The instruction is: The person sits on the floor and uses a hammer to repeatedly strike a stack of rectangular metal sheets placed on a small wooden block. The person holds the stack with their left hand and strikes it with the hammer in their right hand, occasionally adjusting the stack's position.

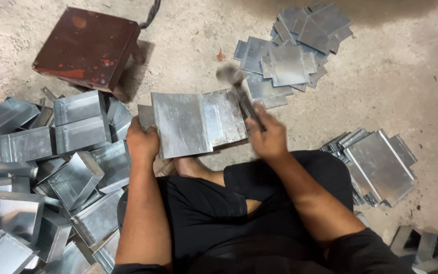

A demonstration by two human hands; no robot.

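My left hand (141, 140) grips the left edge of a bent galvanised metal sheet (188, 123) held in front of my knees. A hammer (239, 91) is in my right hand (267, 136), its blurred head raised over the sheet's right flap. My bare foot (191, 165) shows just under the sheet. I sit on the floor in black clothes.
A heap of folded metal boxes (46, 177) fills the left side. Flat cut sheets lie in piles at the far right (292, 50) and beside my right knee (376, 165). A low rusty brown stool (89, 45) stands at the upper left on the concrete floor.
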